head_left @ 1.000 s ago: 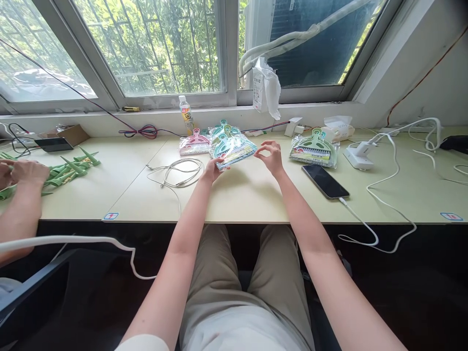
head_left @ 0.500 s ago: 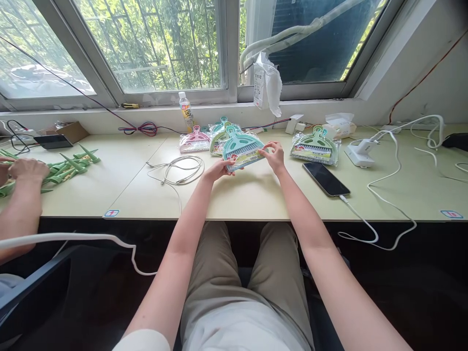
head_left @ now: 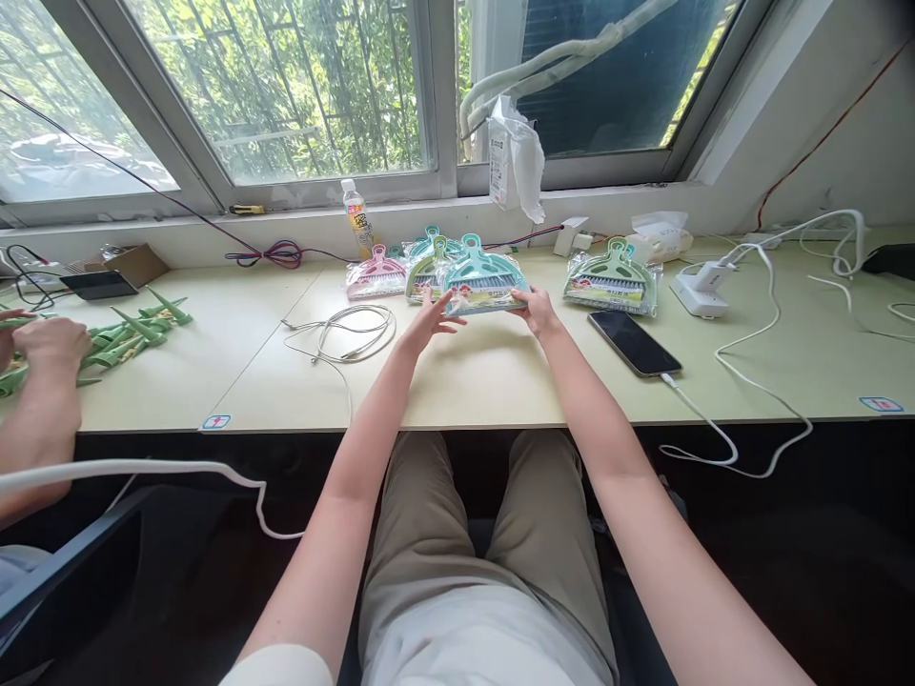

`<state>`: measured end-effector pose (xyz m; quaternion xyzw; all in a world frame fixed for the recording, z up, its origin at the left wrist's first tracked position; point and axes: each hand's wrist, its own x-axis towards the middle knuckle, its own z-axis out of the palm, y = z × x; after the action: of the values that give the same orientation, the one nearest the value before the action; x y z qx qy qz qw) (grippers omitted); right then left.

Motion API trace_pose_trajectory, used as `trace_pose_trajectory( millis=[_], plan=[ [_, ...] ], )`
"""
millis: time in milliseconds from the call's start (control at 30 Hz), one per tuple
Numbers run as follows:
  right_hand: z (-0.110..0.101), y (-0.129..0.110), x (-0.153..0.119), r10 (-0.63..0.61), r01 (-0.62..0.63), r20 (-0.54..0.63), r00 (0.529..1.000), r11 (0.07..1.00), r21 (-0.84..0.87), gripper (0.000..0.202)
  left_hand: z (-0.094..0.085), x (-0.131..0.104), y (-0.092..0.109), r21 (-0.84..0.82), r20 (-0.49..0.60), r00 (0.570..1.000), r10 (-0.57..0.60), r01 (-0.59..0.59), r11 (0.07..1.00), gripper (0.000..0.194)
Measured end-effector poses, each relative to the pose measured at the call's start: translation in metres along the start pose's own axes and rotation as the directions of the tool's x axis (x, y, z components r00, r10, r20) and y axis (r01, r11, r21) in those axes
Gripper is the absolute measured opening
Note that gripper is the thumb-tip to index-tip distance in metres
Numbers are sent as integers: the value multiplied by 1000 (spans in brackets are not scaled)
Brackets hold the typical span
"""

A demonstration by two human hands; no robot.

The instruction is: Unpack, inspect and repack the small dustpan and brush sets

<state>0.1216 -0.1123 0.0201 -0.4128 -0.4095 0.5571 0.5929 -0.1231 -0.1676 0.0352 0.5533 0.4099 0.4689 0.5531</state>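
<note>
A wrapped teal dustpan-and-brush set (head_left: 482, 278) is between my two hands, its handle pointing toward the window. My right hand (head_left: 536, 312) grips its lower right corner. At the lower left corner, my left hand (head_left: 430, 322) touches the wrapper with its fingers spread. Just left of this set lie a wrapped green set (head_left: 426, 272) and a wrapped pink set (head_left: 376, 274). Another wrapped green set (head_left: 613, 278) rests on the table to the right of my right hand.
A black phone (head_left: 635, 343) with a white cable, a power adapter (head_left: 701, 291), a coiled cable (head_left: 357, 333), a bottle (head_left: 357, 217) and a tissue pack (head_left: 658, 236) are on the table (head_left: 486, 381). At far left, another person's hand (head_left: 53, 341) handles green leaves (head_left: 139, 332).
The teal set has turned from tilted to nearly level and moved slightly away from me. My left fingers have spread, and my right hand has shifted lower on the corner.
</note>
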Motion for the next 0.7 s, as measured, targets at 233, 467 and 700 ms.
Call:
trace_pose_trajectory(
  millis=[233, 467, 700],
  plan=[
    [3, 1, 0, -29, 34, -79, 996, 997, 68, 15, 14, 3, -7, 210, -32, 978, 207, -196, 958, 62],
    [11, 2, -5, -38, 38, 3, 999, 999, -2, 23, 18, 8, -9, 208, -277, 939, 205, -150, 967, 24],
    [19, 0, -11, -37, 50, 156, 987, 996, -80, 39, 21, -1, -5, 249, -464, 854, 234, -128, 960, 27]
  ],
)
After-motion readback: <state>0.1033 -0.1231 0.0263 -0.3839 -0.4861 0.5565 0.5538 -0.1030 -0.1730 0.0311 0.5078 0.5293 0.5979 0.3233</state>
